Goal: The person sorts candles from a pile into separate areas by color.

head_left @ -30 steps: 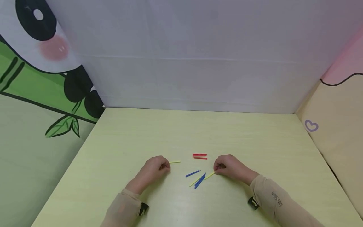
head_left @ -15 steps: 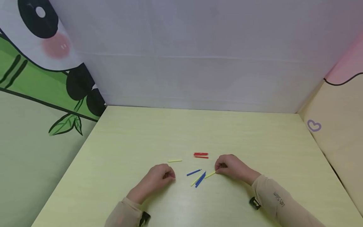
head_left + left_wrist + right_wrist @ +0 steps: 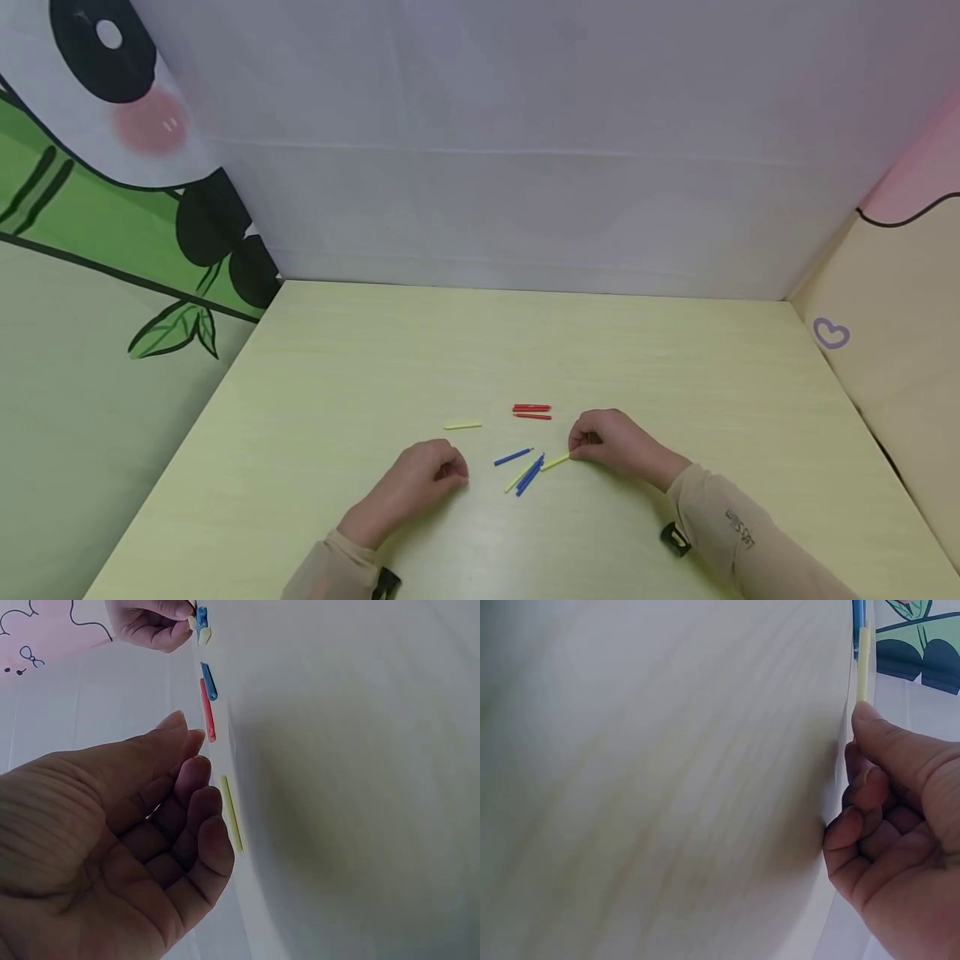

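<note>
My right hand (image 3: 606, 437) pinches the end of a thin yellow stick (image 3: 556, 462) between thumb and finger; the stick also shows past the thumb in the right wrist view (image 3: 863, 664). Its far end meets a small bunch of blue sticks (image 3: 530, 477) with another yellow stick (image 3: 514, 481) beside them. My left hand (image 3: 420, 482) is low over the table, fingers loosely curled around nothing. Just beyond it a yellow stick (image 3: 462, 426) lies alone, seen past the fingers in the left wrist view (image 3: 232, 814). One blue stick (image 3: 513, 457) lies between the hands.
Several red sticks (image 3: 532, 411) lie side by side behind the blue ones. The pale wooden table (image 3: 637, 350) ends at a whitish back wall (image 3: 525, 217). A printed panel (image 3: 97, 275) stands left, a beige one (image 3: 900, 333) right.
My left hand has let go of the lone yellow stick, leaving it on the table, and has drawn back nearer and slightly right. My right hand keeps its pinch in the same place.
</note>
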Demonstrator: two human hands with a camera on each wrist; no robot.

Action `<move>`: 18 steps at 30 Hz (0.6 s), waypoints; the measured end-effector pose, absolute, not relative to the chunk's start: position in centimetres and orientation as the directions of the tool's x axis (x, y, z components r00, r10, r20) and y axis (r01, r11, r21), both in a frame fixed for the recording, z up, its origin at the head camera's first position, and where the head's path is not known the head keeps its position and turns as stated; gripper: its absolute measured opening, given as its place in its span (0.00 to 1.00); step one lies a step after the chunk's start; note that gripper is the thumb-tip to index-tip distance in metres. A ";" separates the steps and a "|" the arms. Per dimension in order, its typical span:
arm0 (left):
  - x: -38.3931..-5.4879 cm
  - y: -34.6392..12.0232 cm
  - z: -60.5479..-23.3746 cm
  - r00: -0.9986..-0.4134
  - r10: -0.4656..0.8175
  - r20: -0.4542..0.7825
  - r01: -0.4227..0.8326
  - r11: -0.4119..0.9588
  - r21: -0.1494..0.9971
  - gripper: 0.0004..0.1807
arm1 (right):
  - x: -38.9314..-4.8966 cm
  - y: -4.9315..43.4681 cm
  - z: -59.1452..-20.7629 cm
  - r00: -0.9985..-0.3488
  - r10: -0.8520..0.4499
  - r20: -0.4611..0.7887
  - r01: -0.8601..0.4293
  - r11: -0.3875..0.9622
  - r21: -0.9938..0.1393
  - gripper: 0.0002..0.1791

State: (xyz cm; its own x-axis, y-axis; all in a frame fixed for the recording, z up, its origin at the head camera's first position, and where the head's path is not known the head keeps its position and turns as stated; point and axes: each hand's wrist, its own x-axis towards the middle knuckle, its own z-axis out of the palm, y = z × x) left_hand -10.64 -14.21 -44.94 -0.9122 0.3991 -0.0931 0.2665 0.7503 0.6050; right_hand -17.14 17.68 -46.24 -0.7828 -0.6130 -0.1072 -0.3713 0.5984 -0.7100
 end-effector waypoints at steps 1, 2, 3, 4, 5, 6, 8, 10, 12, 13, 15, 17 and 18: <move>-10.6 -14.2 -45.0 -0.912 0.401 -0.088 0.271 0.748 0.606 0.04 | -17.2 17.7 -46.3 -0.783 -0.612 -0.106 -0.371 0.598 -0.710 0.06; -10.6 -14.1 -45.0 -0.911 0.404 -0.083 0.275 0.745 0.607 0.04 | -17.2 17.7 -46.3 -0.783 -0.614 -0.103 -0.373 0.595 -0.712 0.06; -10.6 -14.1 -45.0 -0.911 0.405 -0.082 0.277 0.746 0.606 0.04 | -17.2 17.7 -46.3 -0.783 -0.614 -0.102 -0.374 0.594 -0.712 0.06; -10.6 -14.1 -45.1 -0.910 0.406 -0.080 0.279 0.746 0.605 0.04 | -17.2 17.7 -46.3 -0.783 -0.614 -0.101 -0.373 0.594 -0.713 0.06; -10.5 -14.1 -45.1 -0.910 0.406 -0.080 0.280 0.745 0.605 0.04 | -17.2 17.8 -46.4 -0.783 -0.613 -0.100 -0.373 0.593 -0.714 0.06; -10.5 -14.0 -45.1 -0.910 0.406 -0.079 0.281 0.746 0.603 0.04 | -17.2 17.8 -46.4 -0.784 -0.612 -0.100 -0.373 0.594 -0.713 0.06; -10.5 -14.0 -45.2 -0.910 0.406 -0.081 0.279 0.746 0.604 0.04 | -17.2 17.8 -46.5 -0.785 -0.612 -0.098 -0.373 0.592 -0.715 0.06; -10.4 -13.9 -45.2 -0.909 0.409 -0.079 0.281 0.743 0.608 0.04 | -17.3 17.8 -46.6 -0.788 -0.607 -0.102 -0.368 0.597 -0.713 0.06; -10.3 -13.8 -45.3 -0.907 0.415 -0.074 0.287 0.737 0.611 0.04 | -17.2 17.8 -46.6 -0.789 -0.606 -0.099 -0.370 0.597 -0.712 0.05; -10.2 -13.7 -45.3 -0.906 0.418 -0.071 0.290 0.735 0.613 0.04 | -17.2 17.8 -46.7 -0.791 -0.604 -0.101 -0.367 0.600 -0.710 0.05; -10.1 -13.7 -45.3 -0.903 0.424 -0.065 0.298 0.731 0.614 0.04 | -17.2 17.8 -46.7 -0.794 -0.599 -0.103 -0.364 0.604 -0.709 0.05; -10.1 -13.6 -45.4 -0.902 0.427 -0.059 0.305 0.728 0.614 0.04 | -17.2 17.8 -46.7 -0.795 -0.598 -0.098 -0.365 0.602 -0.710 0.05; -10.0 -13.5 -45.4 -0.902 0.429 -0.055 0.309 0.728 0.612 0.04 | -17.2 17.8 -46.8 -0.797 -0.596 -0.098 -0.363 0.602 -0.711 0.05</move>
